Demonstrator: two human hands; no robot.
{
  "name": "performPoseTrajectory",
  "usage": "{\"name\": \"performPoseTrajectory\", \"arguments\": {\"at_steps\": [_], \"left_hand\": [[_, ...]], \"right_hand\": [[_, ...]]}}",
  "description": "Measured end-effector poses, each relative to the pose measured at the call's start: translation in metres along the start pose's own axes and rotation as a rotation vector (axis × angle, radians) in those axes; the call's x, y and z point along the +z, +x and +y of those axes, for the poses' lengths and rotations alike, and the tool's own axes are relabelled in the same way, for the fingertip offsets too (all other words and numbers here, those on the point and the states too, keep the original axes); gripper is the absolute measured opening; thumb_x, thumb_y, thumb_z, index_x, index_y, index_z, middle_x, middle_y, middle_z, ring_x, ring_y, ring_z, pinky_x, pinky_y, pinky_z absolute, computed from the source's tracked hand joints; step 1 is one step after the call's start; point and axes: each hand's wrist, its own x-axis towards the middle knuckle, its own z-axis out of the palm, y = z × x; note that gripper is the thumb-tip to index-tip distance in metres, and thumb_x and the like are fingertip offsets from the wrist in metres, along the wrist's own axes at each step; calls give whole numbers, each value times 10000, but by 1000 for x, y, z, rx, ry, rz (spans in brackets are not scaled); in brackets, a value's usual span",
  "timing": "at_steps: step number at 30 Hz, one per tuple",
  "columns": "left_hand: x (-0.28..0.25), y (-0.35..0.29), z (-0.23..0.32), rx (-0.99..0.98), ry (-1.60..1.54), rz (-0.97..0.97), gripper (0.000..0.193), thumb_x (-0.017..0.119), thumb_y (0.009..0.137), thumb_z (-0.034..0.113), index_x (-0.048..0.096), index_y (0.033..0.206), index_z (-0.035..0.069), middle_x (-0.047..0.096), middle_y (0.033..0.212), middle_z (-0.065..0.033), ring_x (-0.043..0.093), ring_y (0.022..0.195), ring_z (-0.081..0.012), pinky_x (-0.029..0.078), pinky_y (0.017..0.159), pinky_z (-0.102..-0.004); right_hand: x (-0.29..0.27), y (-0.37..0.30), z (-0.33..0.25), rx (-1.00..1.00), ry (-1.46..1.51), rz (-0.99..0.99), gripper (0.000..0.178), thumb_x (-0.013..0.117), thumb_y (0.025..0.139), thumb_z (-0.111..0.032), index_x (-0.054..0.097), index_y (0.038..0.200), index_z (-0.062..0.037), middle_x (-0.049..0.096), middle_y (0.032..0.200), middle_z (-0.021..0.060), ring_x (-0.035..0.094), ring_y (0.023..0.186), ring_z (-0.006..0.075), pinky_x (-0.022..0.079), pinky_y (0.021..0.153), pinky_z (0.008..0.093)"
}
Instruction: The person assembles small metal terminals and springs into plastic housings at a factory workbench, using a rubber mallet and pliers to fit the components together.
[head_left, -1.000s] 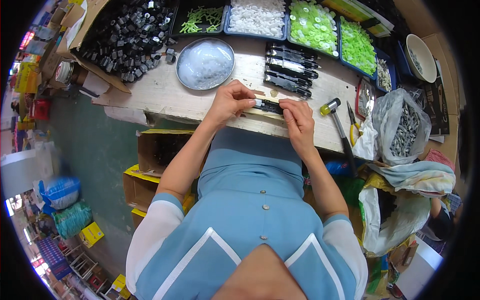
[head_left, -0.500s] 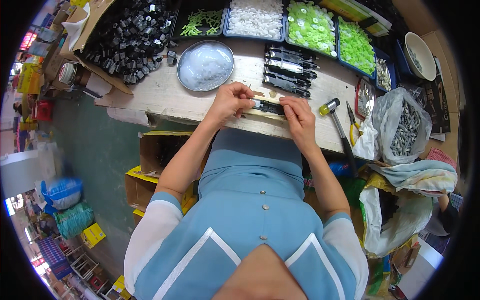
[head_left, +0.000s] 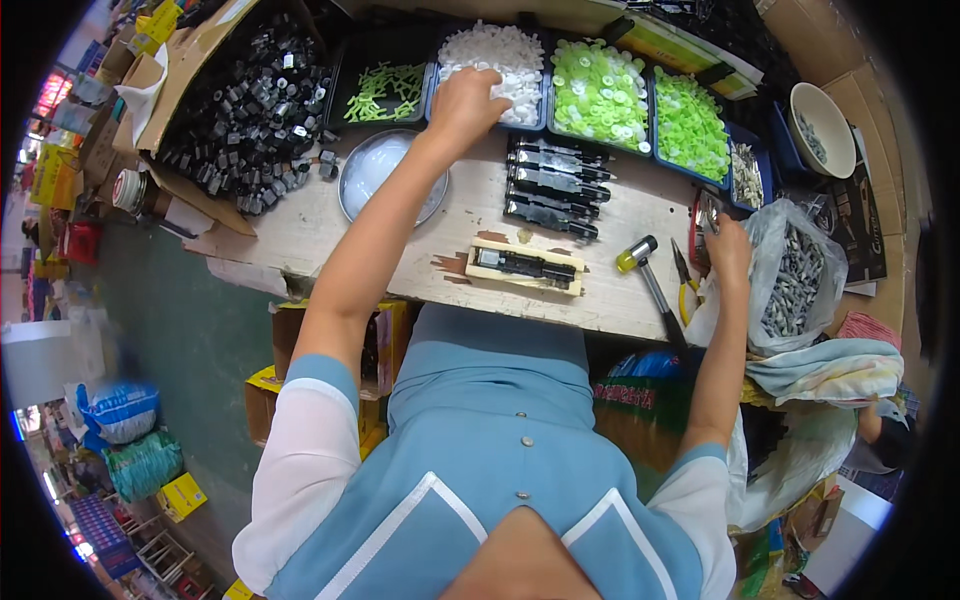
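My left hand (head_left: 466,108) is over the tray of small white plastic parts (head_left: 490,45), its fingers curled and closed among them; what they pinch is hidden. Far to the right, my right hand (head_left: 729,246) dips into a small red tray (head_left: 697,232) of metal bits, its fingers bent together; I cannot make out what is between them. Between the hands, a black mechanism (head_left: 525,264) lies in a pale wooden holder (head_left: 480,275) near the table's front edge, touched by neither hand.
Behind the holder lies a row of black assemblies (head_left: 555,185). A hammer (head_left: 650,280) and pliers (head_left: 686,282) lie on the right, beside a plastic bag of metal parts (head_left: 795,285). A round metal dish (head_left: 352,178) sits under my left forearm. Trays of green parts (head_left: 600,95) stand behind.
Both hands have left the black mechanism, which now lies in the wooden holder. The left hand has moved forward to the white parts; the right has moved right to the red tray.
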Motion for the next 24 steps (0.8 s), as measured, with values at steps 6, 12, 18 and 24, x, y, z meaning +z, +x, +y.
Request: {"name": "performPoseTrajectory", "arguments": {"at_steps": [6, 12, 18, 24], "left_hand": [[14, 33, 8, -21, 157, -99, 367, 719, 655, 305, 659, 931, 71, 645, 835, -178, 611, 815, -345, 477, 740, -404], [8, 40, -3, -75, -68, -181, 247, 722, 689, 225, 654, 860, 61, 634, 695, -133, 614, 604, -216, 478, 547, -347], [-7, 31, 0, -286, -557, -212, 128, 636, 764, 56, 637, 878, -2, 580, 622, -47, 521, 479, -97, 409, 370, -251], [-21, 13, -1, -265, -851, -153, 153, 596, 783, 10, 612, 926, -40, 610, 723, -77, 560, 552, -109, 447, 409, -230]], "right_hand": [[8, 10, -8, 33, -43, -39, 142, 484, 725, -48, 573, 823, 1, 595, 823, 239, 568, 843, 405, 448, 744, 481], [16, 11, 4, 8, 11, 58, 132, 487, 714, -40, 574, 803, 4, 598, 805, 225, 568, 802, 400, 442, 714, 479], [16, 7, 8, -20, 197, 173, 162, 491, 735, -56, 572, 861, 3, 576, 833, 229, 552, 782, 398, 436, 697, 461], [17, 5, 16, -40, 378, 272, 178, 525, 755, -82, 579, 911, -16, 578, 797, 175, 570, 718, 320, 447, 648, 396]]}}
